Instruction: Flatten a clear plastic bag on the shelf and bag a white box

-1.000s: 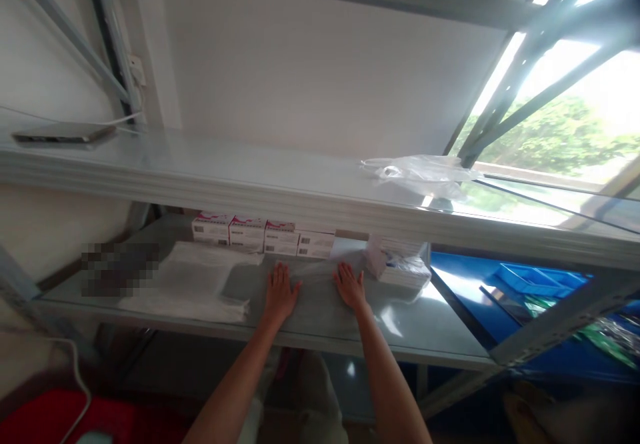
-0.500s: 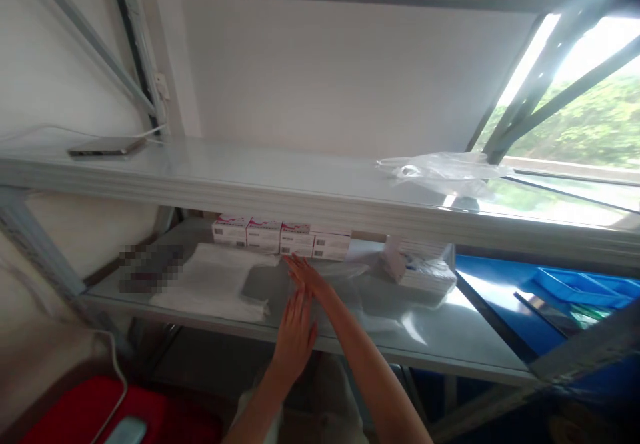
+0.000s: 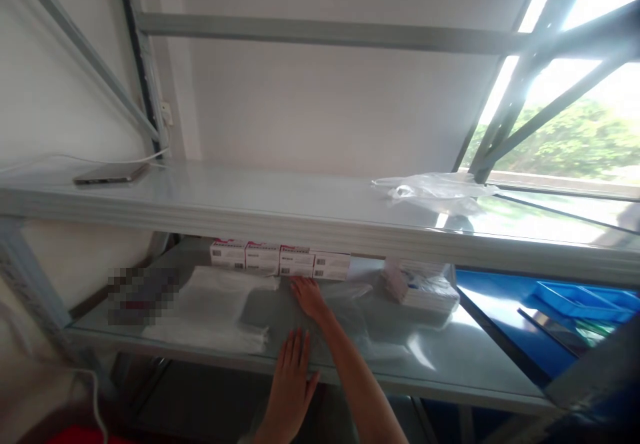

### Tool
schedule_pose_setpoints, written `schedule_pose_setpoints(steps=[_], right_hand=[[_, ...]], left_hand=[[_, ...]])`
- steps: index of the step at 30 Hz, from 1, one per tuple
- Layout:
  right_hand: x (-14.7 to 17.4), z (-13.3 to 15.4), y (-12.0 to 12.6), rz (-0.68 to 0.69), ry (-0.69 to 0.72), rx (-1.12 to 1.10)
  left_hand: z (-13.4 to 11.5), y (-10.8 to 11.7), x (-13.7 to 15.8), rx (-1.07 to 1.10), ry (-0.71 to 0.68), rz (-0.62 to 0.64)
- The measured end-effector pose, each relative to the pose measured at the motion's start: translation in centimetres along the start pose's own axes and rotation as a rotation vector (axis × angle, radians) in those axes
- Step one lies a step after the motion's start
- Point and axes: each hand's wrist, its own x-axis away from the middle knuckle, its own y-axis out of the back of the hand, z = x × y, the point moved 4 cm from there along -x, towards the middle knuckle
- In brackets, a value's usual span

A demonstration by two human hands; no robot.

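Observation:
My right hand [image 3: 310, 297] reaches onto the lower shelf [image 3: 475, 354], fingers stretched out at the foot of a row of small white boxes [image 3: 297, 262]. Whether the fingertips touch the boxes I cannot tell. Nearer the shelf's front edge, my left hand [image 3: 291, 371] lies palm down with its fingers extended, holding nothing. The boxes have pink-red tops and printed fronts. White plastic bags [image 3: 207, 304] lie flat to the left of my hands. A thin clear plastic sheet or bag [image 3: 345, 297] is spread just right of my right hand.
Further right sits a clear bag with white boxes in it [image 3: 425, 291]. The upper shelf's edge [image 3: 300, 227] hangs over the boxes and carries a phone-like flat device [image 3: 113, 174] and a crumpled clear bag [image 3: 430, 187]. Blue trays [image 3: 580, 297] stand at far right.
My hands have come apart: the left has drawn back toward the front edge, while the right stays by the boxes. The view has tilted upward slightly.

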Motion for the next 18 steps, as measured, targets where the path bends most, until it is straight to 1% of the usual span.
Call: schedule_pose_setpoints(steps=[2,4,5,7,8,9,10,12,13,14,15,17,18], right_hand=[[-0.1,0.0,0.8,-0.01,-0.049,0.016],[-0.1,-0.1,1.4,0.002,-0.095,0.016],[-0.1,-0.2,1.6,0.017,-0.115,0.007],[0.0,-0.3,1.7,0.057,-0.138,-0.024],[0.1,-0.4,1.6,0.081,-0.148,-0.046],[0.2,-0.6,1.5,0.102,-0.161,-0.067],[0.3,-0.8,1.3,0.121,-0.177,-0.093],[0.6,-1.2,1.1,0.171,-0.249,-0.194],[0.7,-1.3,1.2,0.182,-0.257,-0.264],[0.9,-1.3,1.4,0.188,-0.255,-0.342],[0.9,-1.3,1.8,0.195,-0.24,-0.36],[1.1,-1.3,2.7,0.186,-0.182,-0.423],[1.2,-1.3,3.3,0.194,-0.14,-0.468]], left_hand=[[0.0,0.7,0.5,0.042,0.013,0.012],[0.1,1.8,1.5,0.11,0.105,0.009],[0.4,2.4,2.1,0.158,0.192,-0.004],[1.1,3.5,3.5,0.287,0.43,-0.02],[1.4,3.7,4.1,0.37,0.559,0.004],[1.7,3.5,4.7,0.477,0.689,0.067],[1.8,3.0,5.1,0.594,0.808,0.161],[1.5,1.4,5.4,0.851,0.979,0.392],[1.3,0.7,5.3,0.929,1.007,0.455],[1.1,0.0,4.9,0.98,1.019,0.486],[0.9,-0.6,4.5,1.021,1.015,0.495],[0.7,-1.2,3.5,1.051,1.024,0.442],[0.7,-1.1,3.0,1.051,1.012,0.379]])
